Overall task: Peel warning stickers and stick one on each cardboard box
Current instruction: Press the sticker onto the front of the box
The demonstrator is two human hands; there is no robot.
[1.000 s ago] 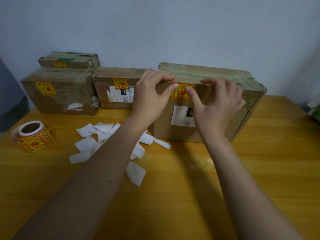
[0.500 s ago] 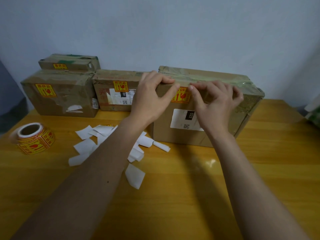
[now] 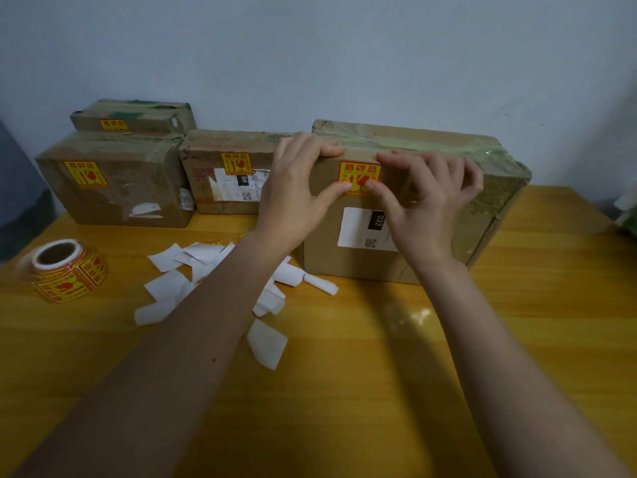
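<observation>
I see the large brown cardboard box (image 3: 444, 215) standing on the glossy yellow wooden table (image 3: 517, 339), its top sealed with wrinkled greenish tape. On its front face sits the square yellow-and-red warning sticker (image 3: 360, 171), flat against the card just under the top edge, above a white rectangular shipping label (image 3: 358, 227) marked 032. My left hand (image 3: 296, 191) curls over the box's top left corner, fingers on the upper edge and thumb tip pressing the sticker's lower left. My right hand (image 3: 427, 201) has its fingers bent over the top edge to the right of the sticker, thumb pressing the lower right part of it (the two thumb tips nearly meet). So both hands grip the box while the thumbs pin the sticker.

To the left, three more worn cardboard boxes line the pale wall: a medium one (image 3: 227, 181) touching the big box's left side, a wider creased one (image 3: 113, 188) beside it, and a flat one (image 3: 138, 115) stacked on top, each carrying the same yellow sticker. Near the table's left edge lies the roll of yellow warning stickers (image 3: 65, 270), on its side, cardboard core showing. Between roll and big box, curled white backing-paper scraps (image 3: 172, 284) lie scattered, partly hidden beneath my left forearm.
</observation>
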